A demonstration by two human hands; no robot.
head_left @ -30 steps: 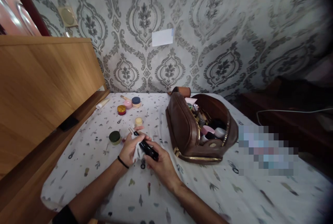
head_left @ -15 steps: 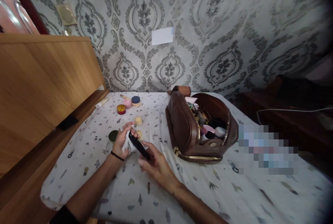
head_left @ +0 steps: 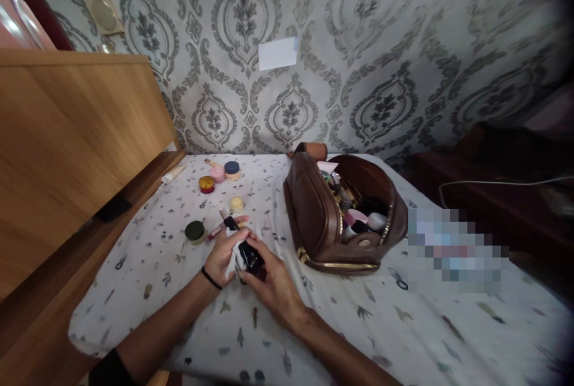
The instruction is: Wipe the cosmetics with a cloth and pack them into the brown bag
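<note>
Both hands are closed around a glossy black cosmetic bottle (head_left: 249,256) that has a silvery tip at its far end. My left hand (head_left: 222,254) presses a crumpled white wipe (head_left: 234,260) against its side. My right hand (head_left: 274,275) grips the near, thicker end between thumb and fingers. Just past my left fingers lies a thin reddish tube (head_left: 214,233), partly hidden. A dark green lidded jar (head_left: 195,232) stands left of my left hand, and a small cream-yellow jar (head_left: 236,204) sits beyond the bottle.
An open brown leather bag (head_left: 309,213) full of cosmetics stands to the right. Farther back are a gold-lidded red jar (head_left: 207,184), a pink jar (head_left: 217,174), a blue-lidded jar (head_left: 232,170) and a white tube (head_left: 173,174). A wooden cabinet (head_left: 81,129) borders the left side.
The black bottle has turned, so its silvery tip now shows pointing away. My hands have come closer together around it, and the reddish tube and dark green jar show more.
</note>
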